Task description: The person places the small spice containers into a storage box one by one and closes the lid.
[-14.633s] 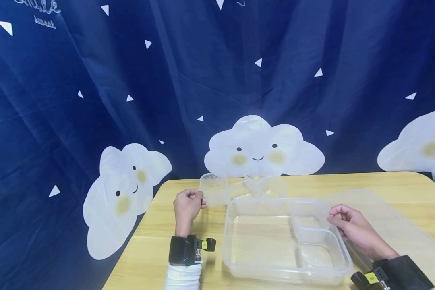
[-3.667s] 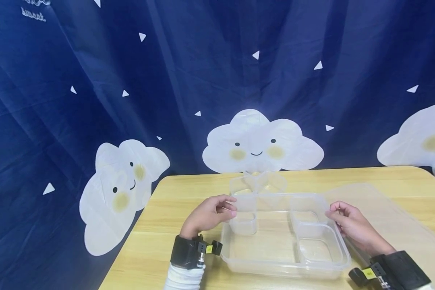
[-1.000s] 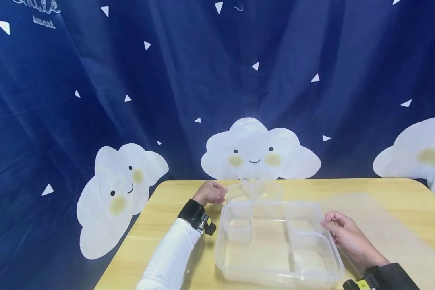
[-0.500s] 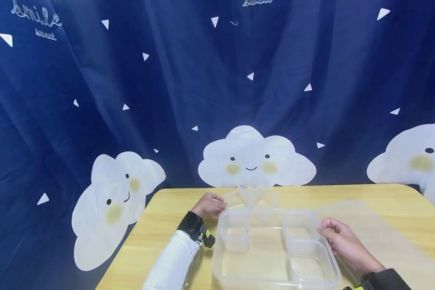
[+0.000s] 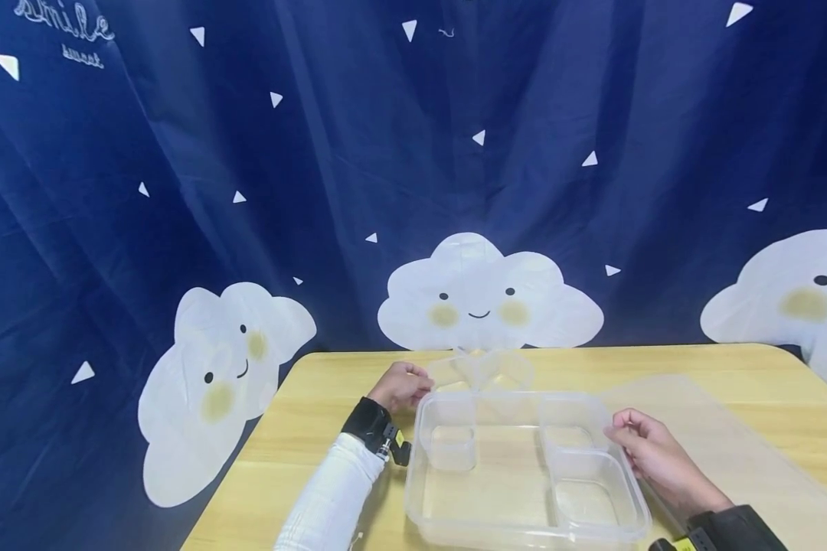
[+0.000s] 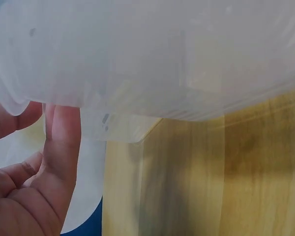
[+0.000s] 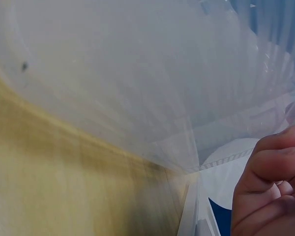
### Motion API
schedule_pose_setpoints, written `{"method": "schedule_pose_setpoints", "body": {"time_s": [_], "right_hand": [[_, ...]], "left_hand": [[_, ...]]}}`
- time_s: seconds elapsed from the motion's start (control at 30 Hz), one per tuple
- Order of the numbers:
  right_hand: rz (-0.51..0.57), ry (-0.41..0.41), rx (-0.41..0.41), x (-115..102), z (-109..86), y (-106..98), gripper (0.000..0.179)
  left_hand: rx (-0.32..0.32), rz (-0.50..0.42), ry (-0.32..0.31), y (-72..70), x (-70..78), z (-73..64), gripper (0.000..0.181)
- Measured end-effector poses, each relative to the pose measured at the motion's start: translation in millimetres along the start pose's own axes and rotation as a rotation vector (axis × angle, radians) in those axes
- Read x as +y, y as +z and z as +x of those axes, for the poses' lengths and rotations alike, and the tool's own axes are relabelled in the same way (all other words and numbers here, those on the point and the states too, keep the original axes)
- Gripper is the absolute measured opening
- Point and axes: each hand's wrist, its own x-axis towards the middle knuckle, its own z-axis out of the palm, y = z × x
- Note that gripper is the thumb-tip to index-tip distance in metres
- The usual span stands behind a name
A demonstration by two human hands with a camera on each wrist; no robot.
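Note:
A large clear plastic box (image 5: 489, 486) sits on the table with small clear containers inside: one back left (image 5: 452, 453), one back right (image 5: 570, 436), one front right (image 5: 586, 501). Behind its far rim stand two more clear containers, a left one (image 5: 450, 373) and a right one (image 5: 506, 371). My left hand (image 5: 401, 385) is at the left one; in the left wrist view its thumb and finger (image 6: 64, 128) pinch a thin clear wall. My right hand (image 5: 655, 455) pinches the large box's right rim. In the right wrist view the box wall hides part of its fingertips.
A flat translucent sheet (image 5: 724, 440) lies on the wooden table (image 5: 303, 451) to the right of the box. A dark blue curtain (image 5: 344, 153) with white clouds hangs behind the table's far edge.
One small container, earlier held by my left hand outside the box, now stands in its back left corner. My left hand has since moved to the containers behind. My right hand stays at the rim.

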Motion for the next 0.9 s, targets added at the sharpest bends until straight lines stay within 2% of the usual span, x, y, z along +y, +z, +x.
{"method": "schedule_pose_setpoints", "body": {"time_s": [0.4,0.67,0.9], "right_hand": [[0.004,-0.012,-0.007,2.0,0.4,0.5,0.012],[-0.008,0.003,0.006,0.6,1.6,-0.7,0.01],[-0.004,0.014,0.002,-0.8,1.0,0.6,0.011]], "left_hand": [[0.025,-0.008,0.004,0.4,0.6,1.5,0.024],[0.038,-0.048,0.01,-1.0,5.6,0.7,0.026],[0.047,-0.07,0.002,-3.9,3.4,1.0,0.032]]}}
